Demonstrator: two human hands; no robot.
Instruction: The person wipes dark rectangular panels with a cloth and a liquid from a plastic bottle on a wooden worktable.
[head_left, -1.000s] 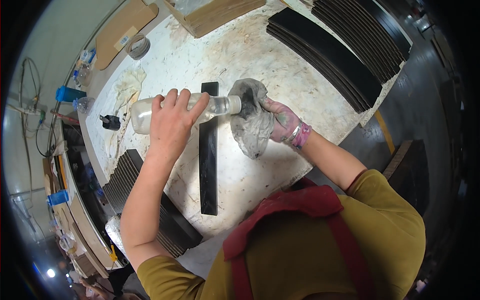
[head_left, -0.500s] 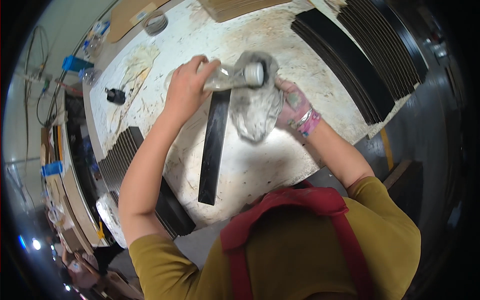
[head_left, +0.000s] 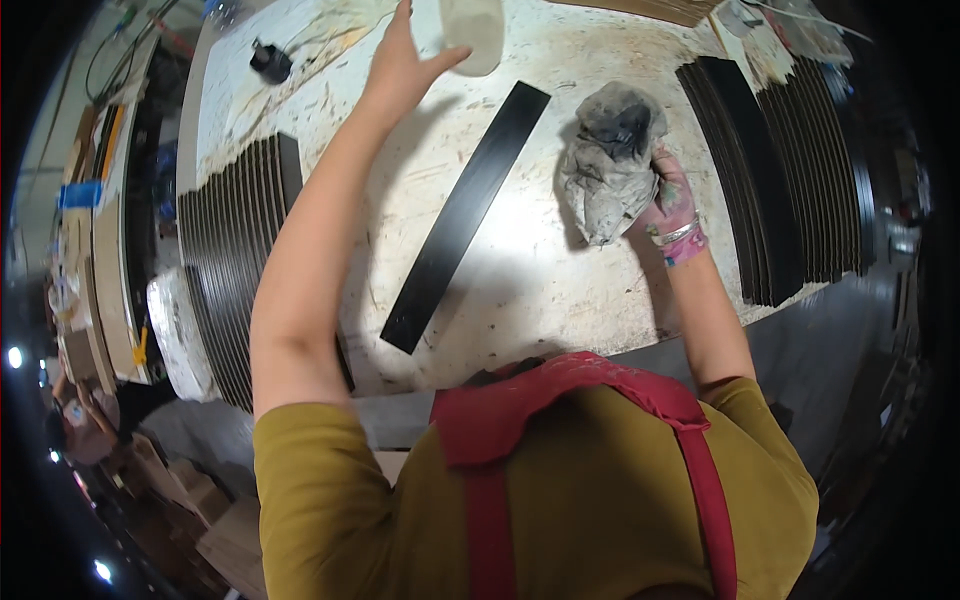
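My left hand (head_left: 400,68) is at the far side of the table, thumb and forefinger spread apart. Its thumb tip overlaps the edge of a clear plastic bottle (head_left: 474,38), cut off by the top of the view. In my right hand (head_left: 674,196) is a crumpled grey rag (head_left: 598,185) with a dark stain, the fingers partly hidden behind it. Between the two hands a flat black strip (head_left: 465,215) lies slantwise on the stained white table (head_left: 520,290).
Stacked dark strips (head_left: 240,215) stand at the left beside a white wrapped bundle (head_left: 178,325). More black strips (head_left: 745,180) are stacked at the right. A small black bottle (head_left: 268,62) and cardboard (head_left: 650,8) lie farther back. Another person (head_left: 88,420) is at far left.
My left hand has moved the bottle away from the rag to the far side, and its fingers have spread. The rag and right hand have shifted right, off the black strip.
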